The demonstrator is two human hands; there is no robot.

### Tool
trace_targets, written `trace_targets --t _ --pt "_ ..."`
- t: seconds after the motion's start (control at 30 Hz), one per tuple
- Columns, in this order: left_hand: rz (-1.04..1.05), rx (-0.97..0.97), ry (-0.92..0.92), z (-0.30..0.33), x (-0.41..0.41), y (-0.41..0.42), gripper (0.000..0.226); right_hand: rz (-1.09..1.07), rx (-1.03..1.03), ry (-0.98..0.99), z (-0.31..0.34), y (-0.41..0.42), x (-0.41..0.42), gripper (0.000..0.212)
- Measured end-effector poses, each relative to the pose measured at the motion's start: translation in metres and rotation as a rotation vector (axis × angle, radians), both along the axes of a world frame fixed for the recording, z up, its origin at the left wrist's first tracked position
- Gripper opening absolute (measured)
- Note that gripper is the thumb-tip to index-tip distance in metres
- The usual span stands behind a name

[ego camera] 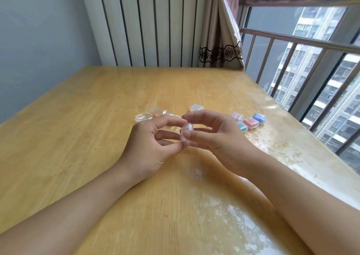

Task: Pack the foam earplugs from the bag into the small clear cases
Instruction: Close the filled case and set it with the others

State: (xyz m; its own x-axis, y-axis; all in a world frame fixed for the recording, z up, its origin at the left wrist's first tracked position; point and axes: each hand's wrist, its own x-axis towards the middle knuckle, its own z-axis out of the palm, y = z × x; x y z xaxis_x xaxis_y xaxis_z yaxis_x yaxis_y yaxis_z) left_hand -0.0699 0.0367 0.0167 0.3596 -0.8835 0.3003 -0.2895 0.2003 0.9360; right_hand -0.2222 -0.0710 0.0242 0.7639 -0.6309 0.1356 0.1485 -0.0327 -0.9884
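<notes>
Both hands up over the table now, and I've got one small clear case pinched between them. My left hand has fingertips curled onto its left side, thumb underneath; my right hand closes on it from the other side, forefinger over the top, thumb at the front. Neither hand is holding anything else. The case looks shut, and whether there's anything inside I can't tell, it's too blurred.

Behind my left hand lies the crumpled bag, with one orange earplug showing through the plastic. Off to my right sit the filled cases, teal, orange and blue among them, bunched close together, and one more pale case stands apart, farther back.

So I reckon I'm at the opening step, prying this lid up. Next calls for a thumbnail at the seam, then a reach back to the bag for that earplug.
</notes>
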Motion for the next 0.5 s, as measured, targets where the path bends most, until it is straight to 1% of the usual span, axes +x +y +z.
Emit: trace_targets --t 0.03,0.13,0.2,0.27,0.4,0.5 --pt "0.01 -0.002 -0.025 0.0002 -0.0001 0.0001 0.032 -0.008 0.01 0.007 -0.0001 0.0005 0.0008 0.033" --pt "0.015 0.01 -0.025 0.0002 0.0007 0.0004 0.036 -0.043 0.011 0.017 0.0001 0.0015 0.0016 0.049" --pt "0.004 0.025 -0.014 -0.0003 0.0015 0.0003 0.038 -0.058 0.03 0.042 0.0001 0.0015 0.0015 0.052" --pt "0.003 0.03 -0.01 -0.0008 0.0022 -0.0001 0.038 -0.048 0.061 0.062 0.0004 0.0017 0.0016 0.047" --pt "0.01 0.042 -0.022 -0.0002 0.0012 -0.0004 0.035 -0.016 0.184 0.087 0.0041 0.0006 -0.0004 0.027" --pt "0.021 0.061 -0.003 0.0004 0.0004 0.0002 0.033 -0.036 0.185 0.1 0.0035 0.0015 0.0003 0.026"
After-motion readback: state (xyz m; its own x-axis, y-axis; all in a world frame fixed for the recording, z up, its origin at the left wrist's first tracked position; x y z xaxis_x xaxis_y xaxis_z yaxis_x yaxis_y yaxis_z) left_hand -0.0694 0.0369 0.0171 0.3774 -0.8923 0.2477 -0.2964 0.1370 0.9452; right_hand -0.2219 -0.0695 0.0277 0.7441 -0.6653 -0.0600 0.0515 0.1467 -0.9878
